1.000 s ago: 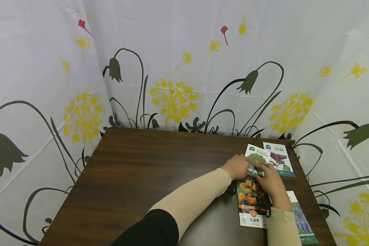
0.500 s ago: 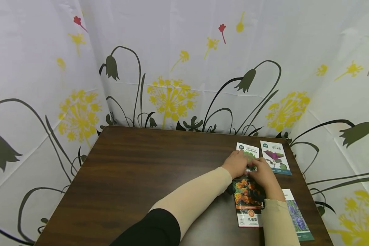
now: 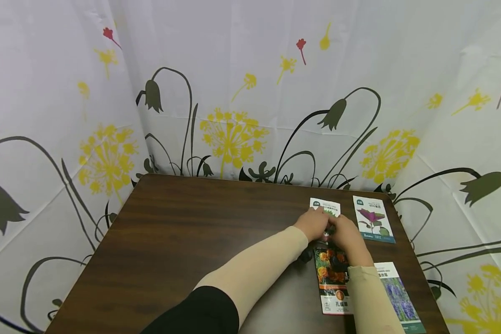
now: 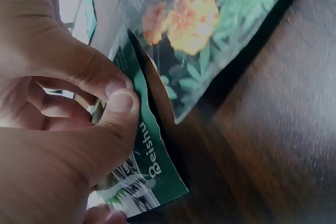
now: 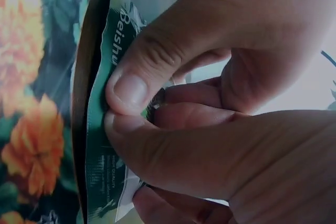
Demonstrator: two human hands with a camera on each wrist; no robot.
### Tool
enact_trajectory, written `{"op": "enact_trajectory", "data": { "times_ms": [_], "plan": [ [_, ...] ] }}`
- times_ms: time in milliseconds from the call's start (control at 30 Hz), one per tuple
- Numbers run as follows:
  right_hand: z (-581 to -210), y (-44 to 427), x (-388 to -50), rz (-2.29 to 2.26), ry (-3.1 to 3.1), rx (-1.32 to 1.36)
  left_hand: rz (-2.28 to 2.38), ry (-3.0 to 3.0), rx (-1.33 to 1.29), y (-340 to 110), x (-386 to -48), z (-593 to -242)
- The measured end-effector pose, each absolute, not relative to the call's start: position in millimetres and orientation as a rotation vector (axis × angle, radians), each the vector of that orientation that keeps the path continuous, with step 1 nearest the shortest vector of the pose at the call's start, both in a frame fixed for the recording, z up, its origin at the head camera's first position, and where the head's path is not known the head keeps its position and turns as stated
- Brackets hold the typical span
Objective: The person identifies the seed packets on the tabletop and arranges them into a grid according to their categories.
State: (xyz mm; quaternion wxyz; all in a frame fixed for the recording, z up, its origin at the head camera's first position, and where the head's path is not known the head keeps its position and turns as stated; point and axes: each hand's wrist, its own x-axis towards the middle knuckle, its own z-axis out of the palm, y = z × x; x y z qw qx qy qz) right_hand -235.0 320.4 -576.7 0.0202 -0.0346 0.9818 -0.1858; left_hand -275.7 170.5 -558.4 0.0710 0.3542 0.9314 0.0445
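In the head view, the left hand (image 3: 314,224) and right hand (image 3: 346,234) meet over a white-topped packet (image 3: 326,204) near the table's back right. The left wrist view has the left hand (image 4: 58,166) and right hand (image 4: 58,48) thumb to thumb, pinching the packet's green edge (image 4: 163,166) with fingers curled behind. Both thumbs also press that green edge (image 5: 102,150) in the right wrist view, left hand (image 5: 210,30) above, right hand (image 5: 205,156) below. Directly in front lies an orange-flower packet (image 3: 333,290), a narrow gap between them.
A purple-flower packet (image 3: 373,218) lies at the table's back right corner. Nearer the front, a lavender-picture packet (image 3: 398,297) lies partly behind the right sleeve. The brown table (image 3: 183,232) extends left, with a flower-printed curtain (image 3: 234,60) behind it.
Both hands and the white-topped packet have shifted left, away from the purple-flower packet it overlapped before. More of the lavender-picture packet shows beside the right sleeve.
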Motion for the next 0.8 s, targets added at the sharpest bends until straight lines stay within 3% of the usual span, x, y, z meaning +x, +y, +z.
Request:
{"op": "enact_trajectory", "data": {
  "times_ms": [300,500,800],
  "plan": [
    [-572,296,-246,-0.593,3.033,-0.133,0.092,2.902,1.049,154,-282,-553],
    [-574,294,-246,-0.631,3.032,-0.146,0.101,2.883,0.867,155,-278,-549],
    [-611,303,-270,-0.773,3.053,-0.308,0.094,2.839,0.727,153,-288,-547]
  ]
}}
